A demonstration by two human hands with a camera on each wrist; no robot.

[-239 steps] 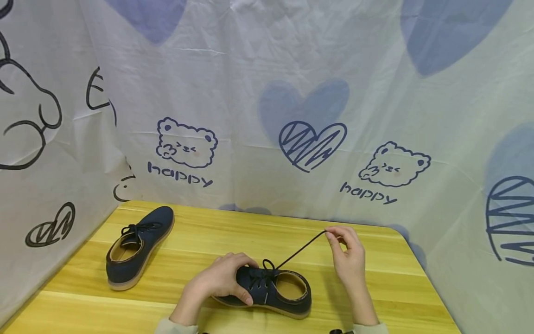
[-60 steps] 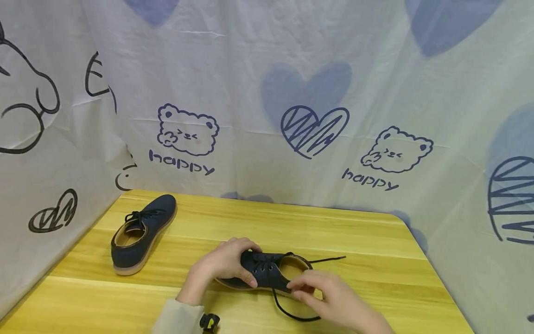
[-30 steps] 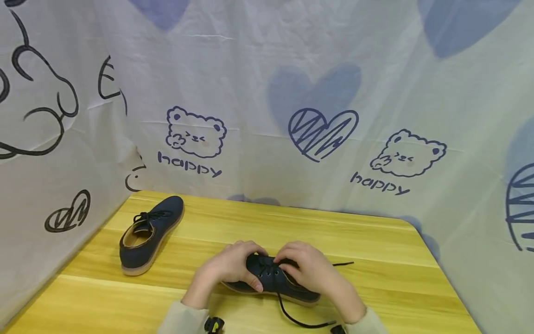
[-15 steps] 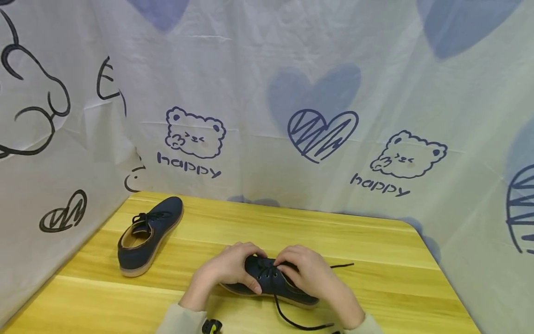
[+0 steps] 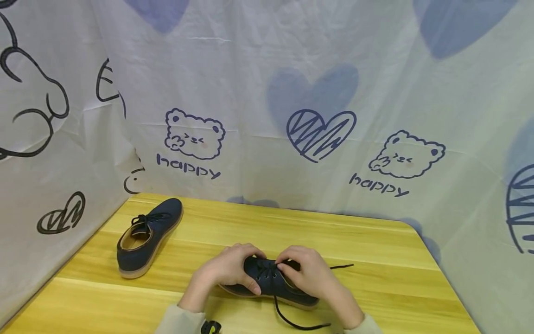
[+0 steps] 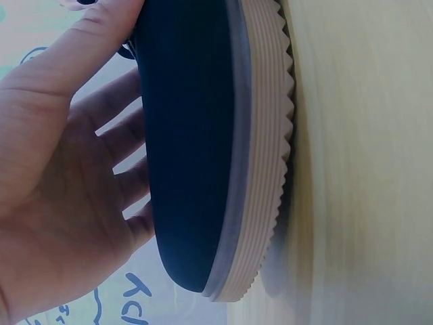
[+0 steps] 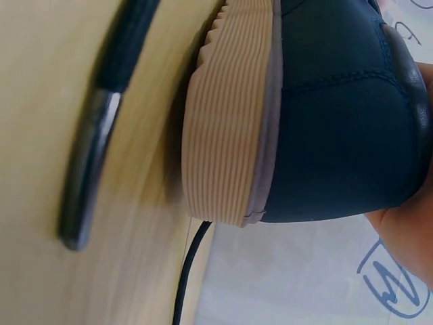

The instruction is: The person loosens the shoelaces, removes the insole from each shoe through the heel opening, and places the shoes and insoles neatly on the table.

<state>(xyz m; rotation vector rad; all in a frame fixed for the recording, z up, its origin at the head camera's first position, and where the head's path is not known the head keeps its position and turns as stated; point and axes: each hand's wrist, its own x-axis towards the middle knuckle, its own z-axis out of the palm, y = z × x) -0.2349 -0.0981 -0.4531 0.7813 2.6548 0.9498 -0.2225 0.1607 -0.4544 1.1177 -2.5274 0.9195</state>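
Note:
A navy lace-up shoe point(image 5: 292, 294) with a tan ridged sole sits sideways on the table, toe to the left. My left hand point(image 5: 231, 266) grips its front part, thumb on the near side and fingers over the far side. At the top eyelets my right hand point(image 5: 308, 271) pinches the black shoelace between thumb and fingers, covering part of the shoe's opening. One loose lace end point(image 5: 288, 321) curves onto the table in front; the other end point(image 5: 342, 266) sticks out behind the heel. The right wrist view shows a lace tip point(image 7: 91, 169) beside the sole.
A matching navy shoe point(image 5: 139, 255), its lace tied in a bow, stands at the table's left side, toe pointing back. The yellow wooden table point(image 5: 375, 250) meets a white printed cloth point(image 5: 250, 162) at the back and left.
Eight seconds ago my right hand held a lace end stretched up right and a loop stood; now both ends lie loose. My right hand has since moved from the heel to the top eyelets.

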